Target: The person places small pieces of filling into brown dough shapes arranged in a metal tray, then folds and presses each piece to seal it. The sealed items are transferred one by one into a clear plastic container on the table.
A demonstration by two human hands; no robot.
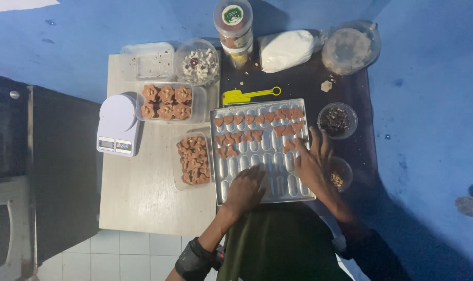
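- left hand rests loosely curled on the near edge of the metal mould tray, gripping nothing.
- right hand, fingers spread flat, touches heart-shaped cookies at the tray's right side.

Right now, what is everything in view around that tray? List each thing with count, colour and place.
metal tray: one, silver, ridged, centre of table
heart-shaped pieces: many, brown, on the tray's far half
yellow scoop: one, beyond the tray
clear tub of decorated pieces: one, six brown pieces, left of tray
clear tub of plain pieces: one, brown, beside tray's left edge
kitchen scale: one, white, far left
bowl of pale bits: one, clear, far side
empty clear container: one, far left corner
jar: one, clear, far edge
white bag: one, far side
lidded clear tub: one, far right
small bowl of dark bits: one, right of tray
left hand: on tray's near edge
right hand: on tray's right side
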